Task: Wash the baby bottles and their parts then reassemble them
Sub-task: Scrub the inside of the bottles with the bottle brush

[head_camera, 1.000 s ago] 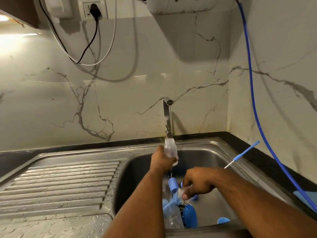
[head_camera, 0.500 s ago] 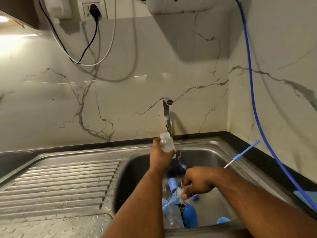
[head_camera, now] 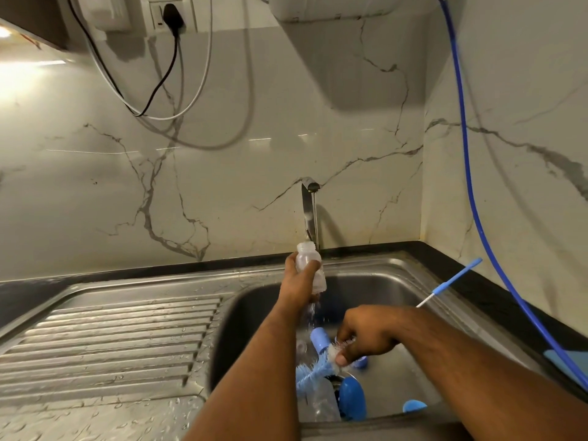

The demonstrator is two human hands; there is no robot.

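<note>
Room over left drainboard (head_camera: 111,338), basin (head_camera: 381,291) crowded — blue caps (head_camera: 351,397), bottle (head_camera: 323,404), tap (head_camera: 309,211) behind, thin brush (head_camera: 451,280) at right

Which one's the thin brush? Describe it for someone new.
Find the steel sink, then its right rim. The thin brush lies slanted across it, blue handle pointing toward the wall. Unlike the bushy bottle brush the right hand holds, it is stick-slim and untouched.

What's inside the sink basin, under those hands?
A clear bottle lying down, blue caps, and a blue brush gripped by the right hand. The left hand holds a small bottle above. Forearms hide part of the basin floor.
</note>
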